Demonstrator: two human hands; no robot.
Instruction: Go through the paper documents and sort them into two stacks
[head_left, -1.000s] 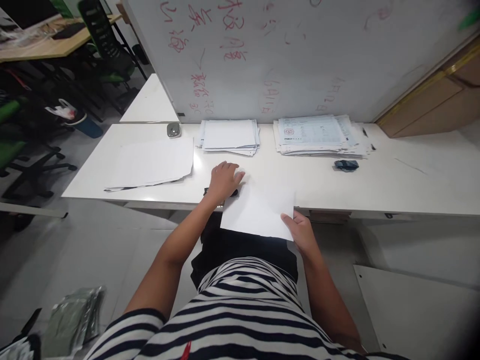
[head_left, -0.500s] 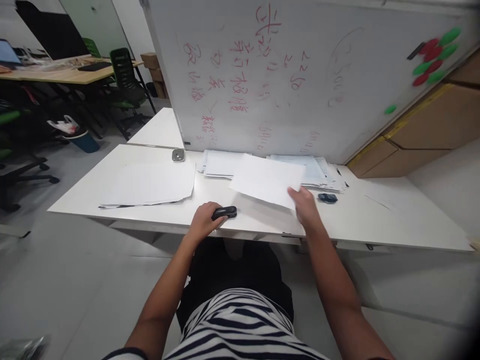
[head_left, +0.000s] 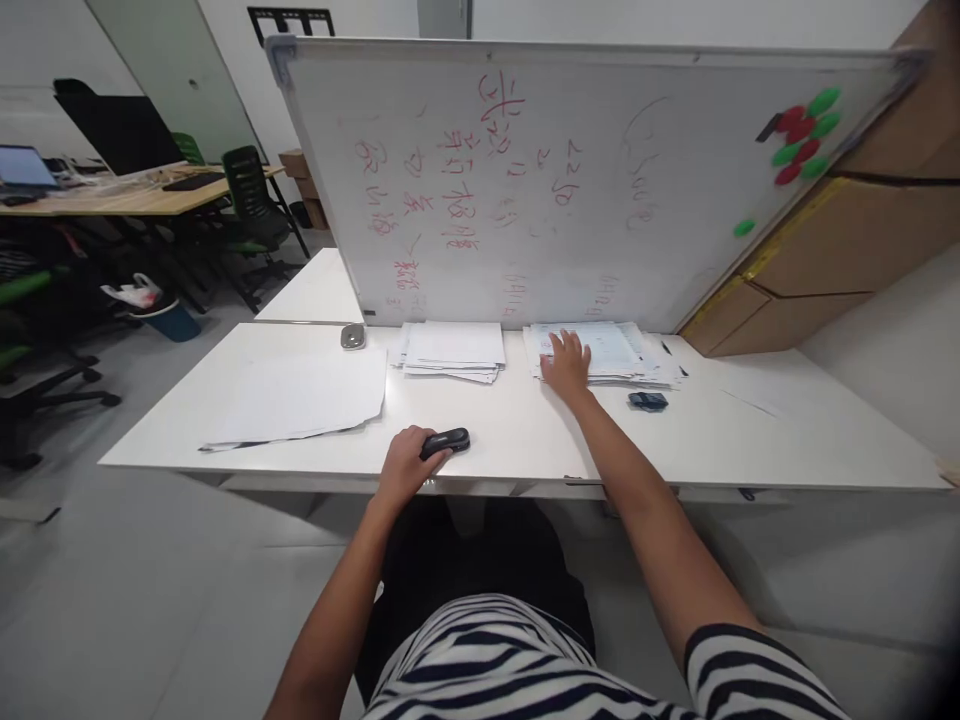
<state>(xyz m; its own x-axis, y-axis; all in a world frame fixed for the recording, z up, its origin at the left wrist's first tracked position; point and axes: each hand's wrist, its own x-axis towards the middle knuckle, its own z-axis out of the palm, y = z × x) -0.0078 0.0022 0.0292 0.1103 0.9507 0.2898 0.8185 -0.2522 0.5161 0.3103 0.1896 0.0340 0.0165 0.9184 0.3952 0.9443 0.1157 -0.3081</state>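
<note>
My left hand (head_left: 406, 465) is closed around the rear part of a black stapler (head_left: 450, 440), which rests near the front edge of the white table (head_left: 480, 430). Farther back, my right hand (head_left: 566, 362) lies with its fingers spread on the right stack of papers (head_left: 619, 352), whose top sheet looks bluish and printed. To its left sits another stack of white papers (head_left: 454, 347), slightly uneven at its edges. A dark blue object (head_left: 648, 401), its kind unclear, lies just in front of the right stack.
A whiteboard (head_left: 450, 200) with red writing stands along the table's back. Large white sheets (head_left: 300, 395) lie at the left, below a small grey device (head_left: 352, 336). Cardboard boxes (head_left: 810, 250) are stacked at the right. A blue bin (head_left: 171, 320) stands on the floor.
My right hand has let go of a white sheet, which now lies on the left stack, and has moved back onto the right stack. The left hand stays on the stapler. The view has tilted up.
</note>
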